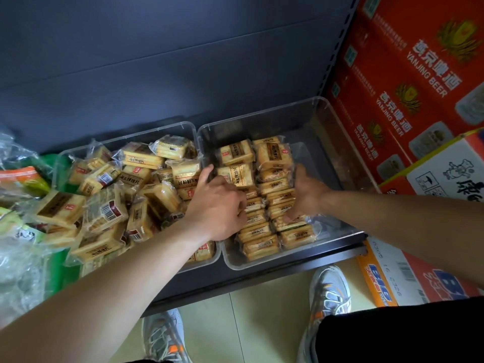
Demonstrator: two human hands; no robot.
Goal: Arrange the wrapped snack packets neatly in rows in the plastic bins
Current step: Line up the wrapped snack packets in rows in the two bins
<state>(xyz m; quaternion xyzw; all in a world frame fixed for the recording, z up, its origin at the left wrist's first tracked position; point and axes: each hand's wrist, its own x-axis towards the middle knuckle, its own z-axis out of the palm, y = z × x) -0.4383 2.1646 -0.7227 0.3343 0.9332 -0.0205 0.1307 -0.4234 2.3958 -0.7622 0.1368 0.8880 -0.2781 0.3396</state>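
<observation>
Two clear plastic bins stand side by side on a dark shelf. The left bin (125, 133) holds a loose heap of yellow wrapped snack packets (141, 158). In the right bin (322, 142), packets (259, 247) stand on edge in two rows along its left half. My left hand (217, 205) presses on the left row from its left side, fingers curled over the packets. My right hand (306, 195) presses the right row from its right side, fingers down among the packets. Between them the two hands squeeze the rows together.
Red beer cartons (408, 74) are stacked at the right, with a white and orange carton (445, 174) beside the bin and another (408, 273) on the floor. Bagged goods (18, 195) lie at the left. My two shoes (328, 289) stand on the tiled floor below the shelf edge.
</observation>
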